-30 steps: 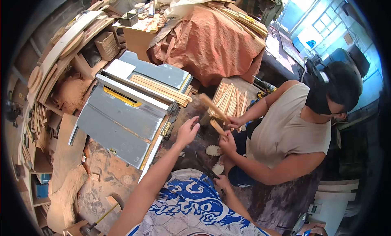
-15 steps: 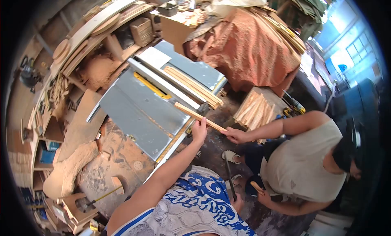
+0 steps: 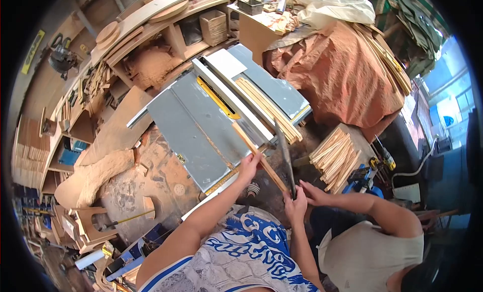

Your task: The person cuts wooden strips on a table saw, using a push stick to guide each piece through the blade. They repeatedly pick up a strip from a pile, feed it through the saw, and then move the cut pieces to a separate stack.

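Dark tool [image 3: 284, 156] raised, right grip [image 3: 296, 207]; strip [image 3: 241, 135] through left grip [image 3: 249, 167].

Bright daylight comes in from the pale blue window [image 3: 453, 116] at the right edge and glares white there. The flat grey metal saw table [image 3: 191, 131] shines softly. The brown wooden shelves [image 3: 75, 105] at the left are dim. The long thin wooden stick [image 3: 256, 156] looks sharp, but the long dark metal blade [image 3: 285, 151] looks smeared. Everything bends near the round black border.
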